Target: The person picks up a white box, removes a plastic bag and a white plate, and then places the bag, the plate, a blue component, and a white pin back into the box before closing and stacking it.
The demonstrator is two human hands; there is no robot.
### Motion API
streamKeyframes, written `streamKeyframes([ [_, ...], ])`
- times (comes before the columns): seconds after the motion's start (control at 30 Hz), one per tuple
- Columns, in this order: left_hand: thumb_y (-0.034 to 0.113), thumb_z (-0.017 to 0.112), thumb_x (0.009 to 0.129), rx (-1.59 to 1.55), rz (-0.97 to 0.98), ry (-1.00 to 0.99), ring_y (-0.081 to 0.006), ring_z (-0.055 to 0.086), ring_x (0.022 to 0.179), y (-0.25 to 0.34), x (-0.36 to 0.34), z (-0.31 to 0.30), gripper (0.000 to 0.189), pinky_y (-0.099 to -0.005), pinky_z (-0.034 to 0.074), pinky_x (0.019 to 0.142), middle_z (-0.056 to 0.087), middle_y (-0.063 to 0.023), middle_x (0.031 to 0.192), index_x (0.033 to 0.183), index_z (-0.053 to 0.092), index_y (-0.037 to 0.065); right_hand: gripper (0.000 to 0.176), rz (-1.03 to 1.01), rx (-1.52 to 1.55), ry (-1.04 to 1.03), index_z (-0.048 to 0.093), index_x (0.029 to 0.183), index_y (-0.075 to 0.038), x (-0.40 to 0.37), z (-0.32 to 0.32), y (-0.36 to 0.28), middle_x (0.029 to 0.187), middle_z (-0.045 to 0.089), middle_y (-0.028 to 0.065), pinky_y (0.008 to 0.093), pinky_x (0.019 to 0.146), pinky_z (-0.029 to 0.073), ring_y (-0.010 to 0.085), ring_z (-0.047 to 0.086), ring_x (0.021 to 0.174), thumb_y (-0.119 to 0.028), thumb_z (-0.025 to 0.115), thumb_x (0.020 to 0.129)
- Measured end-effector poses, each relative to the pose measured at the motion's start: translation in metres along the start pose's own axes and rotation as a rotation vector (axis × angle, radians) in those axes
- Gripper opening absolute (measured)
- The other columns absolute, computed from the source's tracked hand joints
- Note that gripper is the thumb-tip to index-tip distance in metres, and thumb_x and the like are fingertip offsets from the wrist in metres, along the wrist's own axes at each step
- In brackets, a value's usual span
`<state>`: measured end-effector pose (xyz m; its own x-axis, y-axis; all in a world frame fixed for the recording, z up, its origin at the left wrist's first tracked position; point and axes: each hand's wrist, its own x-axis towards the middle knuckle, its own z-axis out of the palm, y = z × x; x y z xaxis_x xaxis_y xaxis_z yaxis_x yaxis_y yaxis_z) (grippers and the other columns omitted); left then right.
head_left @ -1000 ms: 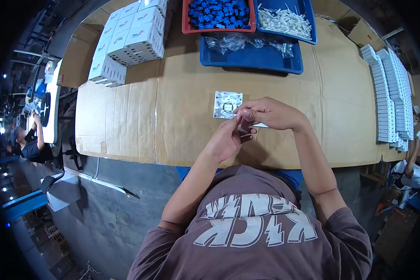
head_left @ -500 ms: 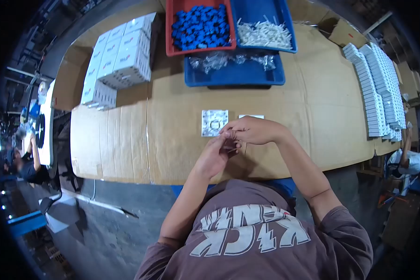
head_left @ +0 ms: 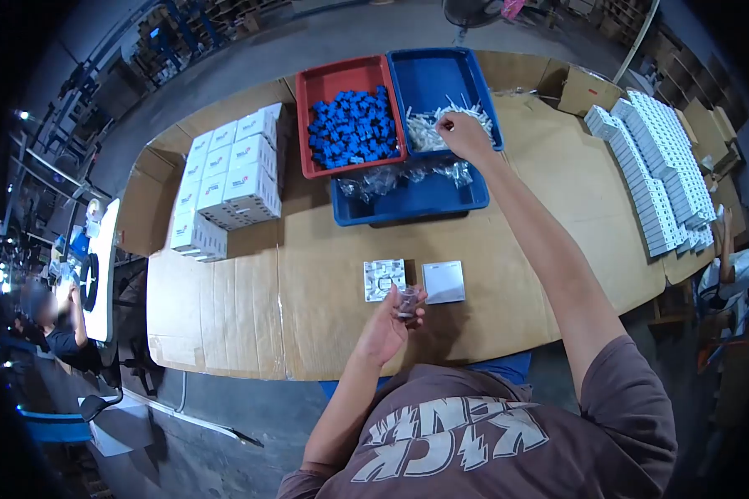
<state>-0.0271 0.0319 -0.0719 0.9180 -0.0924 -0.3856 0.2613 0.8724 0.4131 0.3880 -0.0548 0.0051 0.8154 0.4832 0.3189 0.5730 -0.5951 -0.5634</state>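
Observation:
My left hand (head_left: 384, 329) is closed around a small clear plastic item (head_left: 407, 301), perhaps a bag, above the near part of the table. Just beyond it lie a square card with a grey printed pattern (head_left: 384, 280) and a plain white square (head_left: 443, 282), side by side. My right hand (head_left: 466, 135) is stretched out over the blue tray (head_left: 429, 79) of small white plastic pieces (head_left: 423, 133). Its fingers are curled together at the pile; whatever is between them is too small to make out.
A red tray (head_left: 308, 83) holds blue plastic parts (head_left: 354, 125). In front, a lower blue tray (head_left: 408, 208) contains clear plastic bags (head_left: 383, 181). White boxes (head_left: 233, 166) are stacked at left, rows of small white boxes (head_left: 653, 179) at right. People work at both sides.
My right hand has left my left hand and reached forward to the white pieces. The clear item in my left hand now shows, and the view has tilted up.

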Motion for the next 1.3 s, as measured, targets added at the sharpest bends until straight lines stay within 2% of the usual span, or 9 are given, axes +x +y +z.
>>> streamKeyframes([
  [0.07, 0.049, 0.041, 0.113, 0.011, -0.014, 0.012, -0.0157, 0.066, 0.094, 0.001, -0.003, 0.003, 0.056, -0.0321, 0.055, 0.084, 0.070, -0.0061, 0.128, 0.141, 0.057, 0.004, 0.016, 0.103, -0.150, 0.006, 0.078, 0.099, -0.009, 0.016, 0.007, -0.002, 0.103, 0.078, 0.0130, 0.0423, 0.084, 0.058, 0.0315, 0.074, 0.097, -0.020, 0.070, 0.090],
  [0.1, 0.047, 0.043, 0.113, 0.022, -0.014, 0.005, -0.0144, 0.066, 0.095, 0.001, -0.006, 0.004, 0.053, -0.0316, 0.055, 0.085, 0.070, -0.0053, 0.128, 0.142, 0.057, 0.005, 0.015, 0.093, -0.193, 0.032, 0.078, 0.098, -0.012, 0.020, 0.014, 0.001, 0.104, 0.076, 0.0131, 0.0459, 0.086, 0.057, 0.0341, 0.073, 0.100, -0.020, 0.069, 0.089],
  [0.2, 0.047, 0.046, 0.112, 0.114, -0.010, 0.067, -0.0133, 0.066, 0.095, 0.000, -0.010, 0.003, 0.052, -0.0320, 0.055, 0.086, 0.070, -0.0047, 0.128, 0.142, 0.058, 0.006, 0.013, -0.002, -0.336, 0.099, 0.079, 0.097, -0.013, 0.033, 0.033, 0.011, 0.104, 0.072, 0.0129, 0.0486, 0.086, 0.057, 0.0344, 0.071, 0.101, -0.021, 0.071, 0.090],
  [0.23, 0.045, 0.051, 0.110, 0.142, -0.002, 0.075, -0.0128, 0.066, 0.095, -0.001, -0.011, 0.000, 0.051, -0.0325, 0.055, 0.088, 0.070, -0.0044, 0.127, 0.141, 0.059, 0.006, 0.013, -0.067, -0.400, 0.143, 0.079, 0.097, -0.015, 0.035, 0.038, 0.014, 0.103, 0.069, 0.0127, 0.0505, 0.084, 0.057, 0.0344, 0.070, 0.102, -0.023, 0.072, 0.090],
  [0.37, 0.042, 0.059, 0.107, 0.106, -0.007, 0.122, -0.0144, 0.065, 0.096, -0.004, -0.019, -0.006, 0.050, -0.0324, 0.054, 0.089, 0.070, -0.0049, 0.127, 0.141, 0.060, 0.005, 0.014, -0.097, -0.407, 0.146, 0.080, 0.097, -0.016, 0.041, 0.043, 0.018, 0.101, 0.069, 0.0114, 0.0499, 0.084, 0.056, 0.0336, 0.070, 0.099, -0.022, 0.070, 0.091],
  [0.77, 0.044, 0.057, 0.108, 0.141, -0.015, 0.132, -0.0158, 0.065, 0.098, -0.006, -0.015, -0.006, 0.052, -0.0316, 0.053, 0.091, 0.070, -0.0046, 0.128, 0.143, 0.059, 0.005, 0.012, -0.189, -0.471, 0.096, 0.079, 0.087, -0.011, 0.038, 0.042, 0.017, 0.098, 0.069, 0.0128, 0.0511, 0.083, 0.056, 0.0342, 0.070, 0.098, -0.020, 0.070, 0.088],
  [0.93, 0.035, 0.057, 0.109, 0.116, 0.029, 0.150, -0.0180, 0.066, 0.101, -0.008, -0.012, -0.009, 0.046, -0.0317, 0.053, 0.093, 0.071, -0.0101, 0.126, 0.138, 0.062, 0.000, 0.012, -0.193, -0.457, 0.157, 0.077, 0.084, -0.009, 0.039, 0.048, 0.013, 0.096, 0.069, 0.0131, 0.0501, 0.079, 0.057, 0.0327, 0.070, 0.097, -0.016, 0.068, 0.087],
  [1.07, 0.041, 0.058, 0.108, 0.150, 0.027, 0.115, -0.0159, 0.064, 0.097, -0.009, -0.011, -0.011, 0.050, -0.0308, 0.052, 0.092, 0.070, -0.0069, 0.126, 0.142, 0.059, 0.004, 0.013, -0.103, -0.450, 0.024, 0.077, 0.094, -0.007, 0.038, 0.040, 0.002, 0.106, 0.071, 0.0137, 0.0518, 0.084, 0.059, 0.0351, 0.070, 0.105, -0.014, 0.069, 0.087],
  [1.3, 0.043, 0.055, 0.109, 0.168, -0.010, 0.105, -0.0142, 0.063, 0.098, -0.011, -0.009, -0.016, 0.048, -0.0316, 0.048, 0.096, 0.069, -0.0027, 0.127, 0.142, 0.059, 0.008, 0.019, -0.065, -0.534, -0.101, 0.077, 0.102, -0.007, 0.048, 0.030, -0.015, 0.108, 0.076, 0.0183, 0.0500, 0.085, 0.059, 0.0374, 0.075, 0.102, -0.010, 0.069, 0.085],
])
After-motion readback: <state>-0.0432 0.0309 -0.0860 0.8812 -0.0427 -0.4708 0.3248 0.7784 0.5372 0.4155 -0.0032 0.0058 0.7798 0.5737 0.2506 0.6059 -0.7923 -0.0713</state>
